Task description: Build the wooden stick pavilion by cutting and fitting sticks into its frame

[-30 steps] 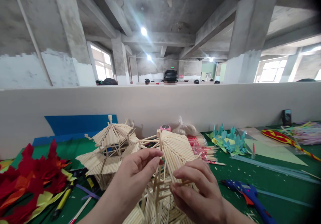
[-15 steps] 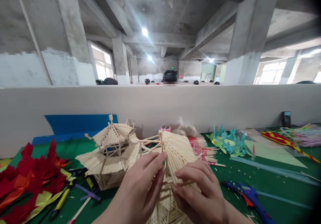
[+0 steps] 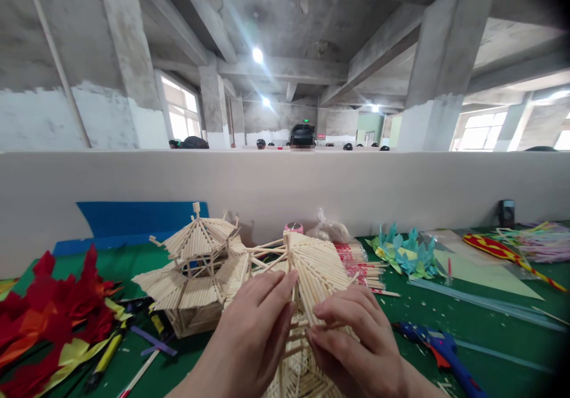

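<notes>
A half-built pavilion of thin wooden sticks (image 3: 314, 267) stands tilted in front of me on the green mat. My left hand (image 3: 256, 332) lies against its left side, fingers together and reaching up along the roof ridge. My right hand (image 3: 354, 341) pinches a single loose stick (image 3: 327, 325) held crosswise against the frame below the roof. A finished stick pavilion (image 3: 196, 267) stands just to the left, apart from both hands.
Red and yellow paper flowers (image 3: 48, 315) lie at far left, pens (image 3: 107, 356) beside them. A blue glue gun (image 3: 439, 347) lies at right, teal paper shapes (image 3: 407, 252) and a red-packed stick bundle (image 3: 360, 264) behind. A white partition wall (image 3: 401, 184) backs the table; people's heads show beyond it.
My left hand has shifted from pinching the roof edge to lying flatter along the ridge, fingers extended. The right hand keeps its stick in nearly the same place.
</notes>
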A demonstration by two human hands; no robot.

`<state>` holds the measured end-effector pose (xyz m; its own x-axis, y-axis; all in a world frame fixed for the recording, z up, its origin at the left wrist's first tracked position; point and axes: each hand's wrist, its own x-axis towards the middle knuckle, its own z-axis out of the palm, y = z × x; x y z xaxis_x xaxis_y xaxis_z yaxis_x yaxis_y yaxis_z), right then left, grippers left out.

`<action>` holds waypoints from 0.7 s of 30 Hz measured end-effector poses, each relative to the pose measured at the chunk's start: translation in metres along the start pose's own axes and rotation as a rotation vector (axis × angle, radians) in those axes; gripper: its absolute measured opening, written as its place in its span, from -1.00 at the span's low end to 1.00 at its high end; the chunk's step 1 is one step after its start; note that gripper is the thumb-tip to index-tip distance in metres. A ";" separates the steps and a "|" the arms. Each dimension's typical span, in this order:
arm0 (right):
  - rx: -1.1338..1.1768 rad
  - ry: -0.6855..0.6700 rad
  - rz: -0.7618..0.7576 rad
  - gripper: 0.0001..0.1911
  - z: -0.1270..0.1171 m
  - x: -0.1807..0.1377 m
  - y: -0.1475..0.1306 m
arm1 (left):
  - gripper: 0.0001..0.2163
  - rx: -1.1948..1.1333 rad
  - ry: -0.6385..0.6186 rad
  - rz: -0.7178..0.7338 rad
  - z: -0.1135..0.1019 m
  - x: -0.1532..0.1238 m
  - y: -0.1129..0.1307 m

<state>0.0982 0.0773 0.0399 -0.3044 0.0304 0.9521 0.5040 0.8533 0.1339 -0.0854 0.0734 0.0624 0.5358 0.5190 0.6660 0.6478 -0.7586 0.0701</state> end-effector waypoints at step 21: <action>0.088 -0.085 0.129 -0.78 -0.006 -0.011 0.004 | -0.68 0.042 -0.003 -0.004 -0.003 0.004 0.004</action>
<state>0.1088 0.0771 0.0319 -0.3104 0.1833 0.9327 0.4718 0.8815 -0.0162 -0.0827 0.0714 0.0673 0.5345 0.5231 0.6638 0.6719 -0.7395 0.0417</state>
